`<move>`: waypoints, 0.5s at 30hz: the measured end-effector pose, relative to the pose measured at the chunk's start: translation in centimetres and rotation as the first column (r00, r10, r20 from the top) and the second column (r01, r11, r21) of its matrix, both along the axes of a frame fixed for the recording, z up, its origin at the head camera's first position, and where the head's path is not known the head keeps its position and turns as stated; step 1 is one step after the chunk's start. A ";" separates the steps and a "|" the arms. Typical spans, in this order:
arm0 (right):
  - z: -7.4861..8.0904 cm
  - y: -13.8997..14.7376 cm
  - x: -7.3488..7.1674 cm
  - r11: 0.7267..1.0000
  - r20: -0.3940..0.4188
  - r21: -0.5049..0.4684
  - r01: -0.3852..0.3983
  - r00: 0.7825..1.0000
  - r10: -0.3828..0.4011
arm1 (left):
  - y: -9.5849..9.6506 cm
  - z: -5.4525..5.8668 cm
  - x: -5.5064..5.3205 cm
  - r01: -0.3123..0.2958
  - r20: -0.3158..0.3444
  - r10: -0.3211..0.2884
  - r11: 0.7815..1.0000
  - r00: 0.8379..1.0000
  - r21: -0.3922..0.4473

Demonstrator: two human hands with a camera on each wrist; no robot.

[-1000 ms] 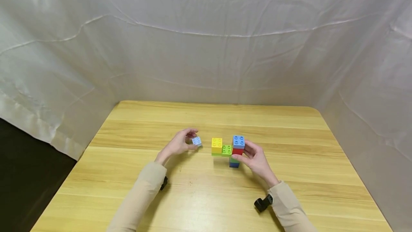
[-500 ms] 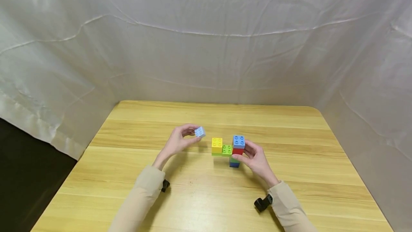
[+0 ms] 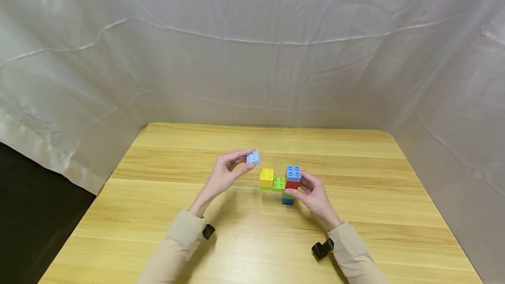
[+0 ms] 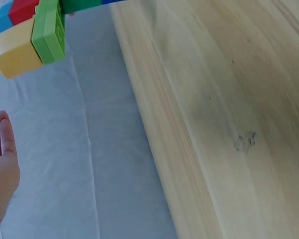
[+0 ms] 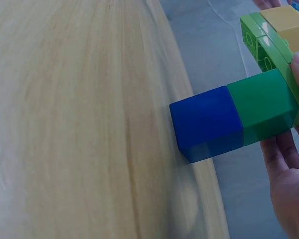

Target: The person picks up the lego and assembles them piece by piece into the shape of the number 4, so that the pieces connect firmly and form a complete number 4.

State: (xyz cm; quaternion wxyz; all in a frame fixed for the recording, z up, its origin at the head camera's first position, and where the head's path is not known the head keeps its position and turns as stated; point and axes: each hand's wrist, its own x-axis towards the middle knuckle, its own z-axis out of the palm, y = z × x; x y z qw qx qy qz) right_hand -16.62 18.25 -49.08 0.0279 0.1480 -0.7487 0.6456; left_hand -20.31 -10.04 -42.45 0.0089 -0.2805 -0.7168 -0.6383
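Note:
My left hand (image 3: 225,174) pinches a light blue toy brick (image 3: 254,157) between thumb and fingers, raised just behind and left of a brick build. My right hand (image 3: 317,195) grips the build's column around the red brick (image 3: 292,185). A blue brick (image 3: 293,173) tops that column; in the right wrist view a green brick (image 5: 264,107) and a dark blue brick (image 5: 209,122) form its lower part. A light green piece (image 3: 279,183) juts out to the left, bearing a yellow brick (image 3: 266,178) at its end. The left wrist view catches only the light blue brick's edge.
The build stands on a wooden table (image 3: 252,240). A pale grey curtain (image 3: 260,78) hangs behind the table and at both sides. Black wrist cameras (image 3: 322,249) sit under both sleeves. A dark area (image 3: 31,214) lies beyond the table's left edge.
My left hand has lifted the light blue brick and carried it right and away from me, towards the yellow brick, tilting it. My right hand and the build have stayed in place.

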 end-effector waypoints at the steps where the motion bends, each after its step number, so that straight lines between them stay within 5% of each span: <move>1: 0.0 0.0 0.0 1.000 0.003 0.003 0.003 1.000 -0.003 | 0.1 0.0 0.1 0.005 -0.002 -0.005 1.000 1.000 0.001; 15: 0.0 -0.1 0.0 1.000 0.008 0.007 0.010 1.000 -0.010 | 1.0 -0.2 0.7 0.007 0.025 -0.005 0.996 1.000 -0.094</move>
